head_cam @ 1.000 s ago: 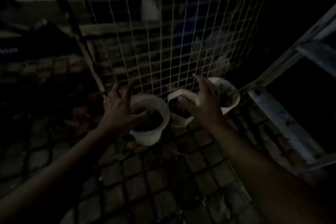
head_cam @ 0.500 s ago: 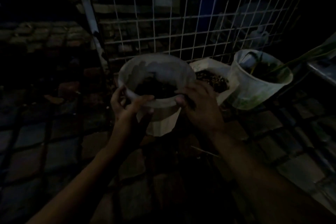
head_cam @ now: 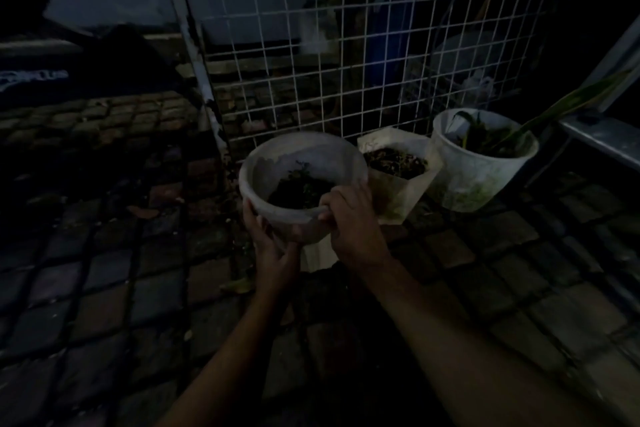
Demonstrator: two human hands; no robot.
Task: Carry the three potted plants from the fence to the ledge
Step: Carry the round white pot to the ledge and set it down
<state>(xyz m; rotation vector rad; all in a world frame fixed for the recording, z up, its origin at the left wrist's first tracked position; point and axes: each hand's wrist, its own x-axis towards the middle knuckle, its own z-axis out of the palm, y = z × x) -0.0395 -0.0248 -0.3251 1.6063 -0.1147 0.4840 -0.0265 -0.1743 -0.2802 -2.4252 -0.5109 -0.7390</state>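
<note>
A round white pot [head_cam: 298, 158] with dark soil and a small plant is held up off the paving in front of the wire fence [head_cam: 346, 55]. My left hand [head_cam: 273, 246] cups it from below on its near left side. My right hand [head_cam: 353, 222] grips its near rim. A squarish white pot [head_cam: 398, 191] of brown soil stands on the ground just to the right. Further right stands a taller white pot [head_cam: 478, 177] with long green leaves.
Dark brick paving [head_cam: 121, 270] covers the ground all around. A pale metal post [head_cam: 194, 55] leans at the fence's left edge. A grey metal rail [head_cam: 602, 139] runs along the right side. The scene is very dim.
My hands went from reaching toward the pots to gripping the leftmost pot and lifting it. My left hand has since slid under its base.
</note>
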